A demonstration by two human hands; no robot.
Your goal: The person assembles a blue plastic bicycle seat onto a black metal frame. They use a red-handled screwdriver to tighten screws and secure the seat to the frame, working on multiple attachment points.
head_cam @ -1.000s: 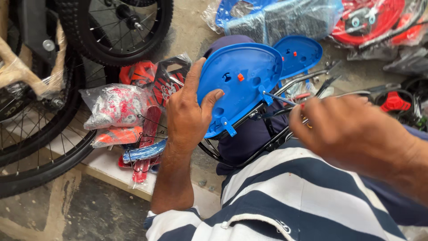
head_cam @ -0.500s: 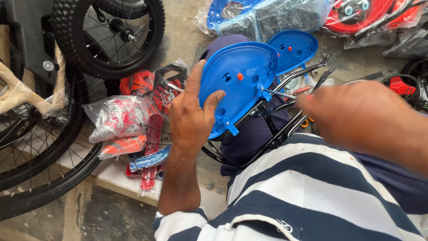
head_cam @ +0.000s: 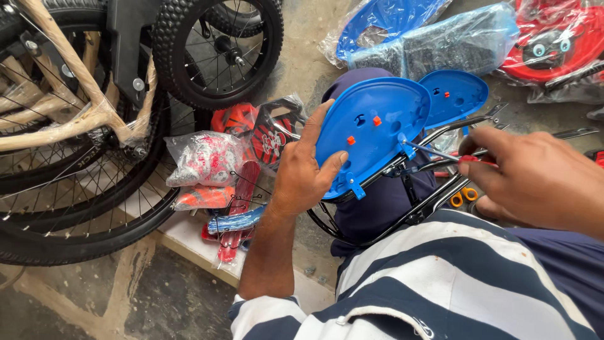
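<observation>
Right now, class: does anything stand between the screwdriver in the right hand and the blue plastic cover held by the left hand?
Nothing visible does. The right hand holds the screwdriver, whose shaft reaches the blue cover unobstructed. The left hand grips the cover's opposite edge.

Clear plastic bags: one of white-and-red parts and a flatter red-and-black one near the floor ledge; blue and red wrapped parts, possibly seats, top right.
</observation>
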